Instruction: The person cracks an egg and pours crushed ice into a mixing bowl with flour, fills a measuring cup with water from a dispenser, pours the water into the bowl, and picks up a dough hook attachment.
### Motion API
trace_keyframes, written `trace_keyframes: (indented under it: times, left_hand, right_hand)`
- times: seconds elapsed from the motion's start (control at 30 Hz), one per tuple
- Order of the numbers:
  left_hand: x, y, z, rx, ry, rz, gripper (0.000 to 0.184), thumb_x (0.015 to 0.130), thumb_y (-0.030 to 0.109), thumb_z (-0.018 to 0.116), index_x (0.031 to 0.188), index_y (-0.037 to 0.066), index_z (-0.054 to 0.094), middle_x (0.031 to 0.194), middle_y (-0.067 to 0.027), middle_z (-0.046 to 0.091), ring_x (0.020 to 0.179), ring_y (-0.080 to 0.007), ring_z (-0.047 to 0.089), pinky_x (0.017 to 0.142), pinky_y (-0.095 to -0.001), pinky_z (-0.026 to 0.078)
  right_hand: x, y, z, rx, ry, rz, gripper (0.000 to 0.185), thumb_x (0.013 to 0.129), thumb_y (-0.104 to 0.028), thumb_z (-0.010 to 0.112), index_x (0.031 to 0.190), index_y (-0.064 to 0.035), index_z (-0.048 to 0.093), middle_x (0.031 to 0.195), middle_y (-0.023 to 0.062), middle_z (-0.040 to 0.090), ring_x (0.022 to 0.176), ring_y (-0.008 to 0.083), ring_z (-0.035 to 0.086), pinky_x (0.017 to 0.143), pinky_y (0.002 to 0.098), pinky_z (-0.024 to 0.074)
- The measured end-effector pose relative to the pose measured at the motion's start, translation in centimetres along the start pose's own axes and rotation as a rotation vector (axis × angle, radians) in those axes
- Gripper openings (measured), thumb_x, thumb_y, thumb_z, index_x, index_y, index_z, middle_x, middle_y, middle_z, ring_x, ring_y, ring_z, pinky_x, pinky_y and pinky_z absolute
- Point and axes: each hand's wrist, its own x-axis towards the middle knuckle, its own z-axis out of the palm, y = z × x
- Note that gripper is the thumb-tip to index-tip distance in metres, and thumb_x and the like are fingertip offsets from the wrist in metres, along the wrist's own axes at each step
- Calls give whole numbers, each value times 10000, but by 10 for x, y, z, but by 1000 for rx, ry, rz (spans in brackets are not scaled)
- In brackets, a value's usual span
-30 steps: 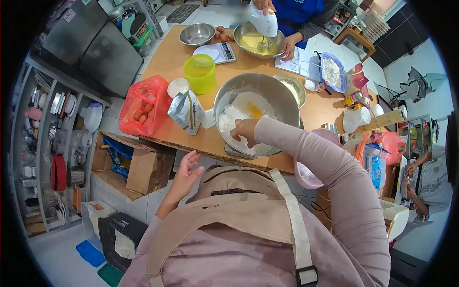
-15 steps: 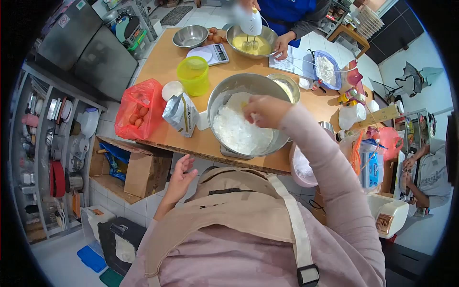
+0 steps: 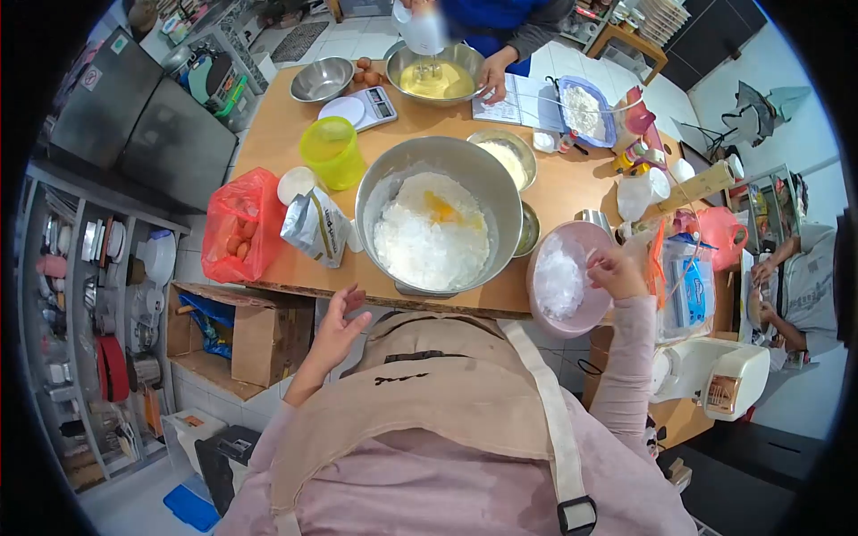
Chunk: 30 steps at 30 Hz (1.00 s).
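Note:
A large metal mixing bowl (image 3: 505, 214) holds white powder (image 3: 431, 246) with a yellow patch (image 3: 440, 207) on top. My left hand (image 3: 335, 326) is open in front of the table edge, fingers apart, touching nothing. At the right, a pink bowl (image 3: 603, 239) contains white material (image 3: 560, 281), perhaps in clear plastic. My right hand (image 3: 618, 273) is over that bowl's right side with its fingers curled together. Whatever is between those fingers, if anything, is too small to make out.
Left of the mixing bowl are a silver pouch (image 3: 315, 228), a yellow-green cup (image 3: 332, 159) and a red bag of eggs (image 3: 241, 228). Across the table, a co-worker's hand (image 3: 493, 76) steadies a bowl of yellow batter (image 3: 438, 80) under a hand mixer (image 3: 420, 29).
My right hand has moved from inside the mixing bowl to the pink bowl at the right, exposing the yellow patch on the powder. My left hand stays about where it was.

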Motion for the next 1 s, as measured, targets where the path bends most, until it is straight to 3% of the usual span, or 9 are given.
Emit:
trace_keyframes:
  times: [0.07,0.1,0.17,0.5,0.6,0.7,0.8,0.9,1.0]
  left_hand:
    - [3,-4,0,-7,-19,17,606,884,170,594,1375,20,273,1340,-179,417,1239,-265,414,950,-352,414]
    - [4,-3,1,-5,-24,15,608,883,172,595,1376,20,272,1341,-181,416,1239,-264,414,951,-353,413]
    - [4,0,2,-3,-29,10,613,882,174,597,1377,20,271,1342,-183,414,1237,-263,414,955,-357,411]
    - [0,-5,2,-25,-21,42,623,879,190,603,1377,19,271,1335,-175,423,1232,-259,419,947,-355,414]
    - [-5,-4,-1,-6,-20,40,621,878,187,604,1377,22,272,1332,-169,429,1230,-258,423,938,-353,418]
    - [-9,-1,-4,-5,-20,39,620,877,184,605,1378,28,274,1329,-164,432,1227,-257,425,930,-352,423]
    - [-13,-6,-10,-11,-6,46,619,875,182,609,1377,35,277,1326,-163,435,1219,-253,427,924,-352,427]
    - [-19,-11,-12,-31,1,46,618,874,181,613,1375,38,280,1324,-162,437,1203,-248,431,922,-353,427]
    - [-27,-13,-16,-20,-3,26,617,873,181,614,1372,37,282,1323,-162,437,1192,-247,434,917,-350,423]
  right_hand:
    - [0,29,14,-121,4,133,139,790,-17,607,913,-66,650,779,7,596,695,113,572,582,265,516]
    - [0,42,17,-293,34,-34,217,773,-11,607,969,-72,675,786,44,638,715,140,603,593,297,513]
    - [5,60,25,-354,125,-96,249,741,-4,623,978,-63,671,793,72,652,707,158,616,606,302,507]
    - [12,20,36,-521,323,78,265,680,0,651,943,-40,660,751,113,657,688,196,640,645,318,507]
    - [21,57,37,-431,309,-216,234,688,-49,672,921,-36,657,726,117,644,652,218,625,588,342,480]
    - [17,61,35,-527,278,-131,171,699,-35,635,870,-32,644,706,122,631,649,234,624,591,353,482]
    - [12,34,32,-542,415,71,167,677,13,581,826,-45,631,702,120,631,657,268,627,628,381,493]
    - [0,-1,39,-718,466,182,163,717,-65,603,875,-60,641,793,126,662,776,341,633,738,401,498]
    - [-4,43,39,-734,352,-214,175,712,-120,652,881,-70,650,857,138,657,821,346,626,745,408,492]
